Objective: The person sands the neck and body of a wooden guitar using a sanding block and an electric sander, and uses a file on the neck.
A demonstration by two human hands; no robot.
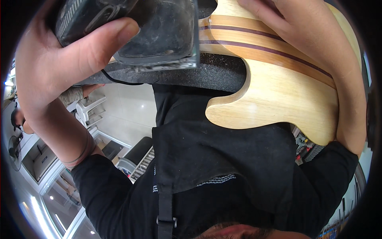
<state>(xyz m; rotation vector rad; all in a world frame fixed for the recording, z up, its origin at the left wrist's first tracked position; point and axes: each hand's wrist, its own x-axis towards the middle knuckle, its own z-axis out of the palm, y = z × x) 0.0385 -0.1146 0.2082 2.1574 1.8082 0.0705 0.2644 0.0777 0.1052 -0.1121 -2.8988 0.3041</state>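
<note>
My left hand (79, 57) grips a dark power tool (95, 12) with a clear plastic base (159, 63), my thumb lying across its side. The tool is over the left part of a pale wooden electric guitar body (270, 99) with lengthwise brown and dark-red stripes and a cut-out horn. My right hand (290, 22) rests on the body's upper right, thumb along the wood; its other fingers are out of the frame. A dark, dust-speckled work surface (223, 77) shows beneath, with a black cord hanging by it.
My black apron is below the guitar. At left are a co-worker (18, 117), a white plastic chair (85, 111), a fan (16, 153) and a black padded seat (137, 153) over the tiled floor (131, 107). Small tools (302, 145) show at the right behind my arm.
</note>
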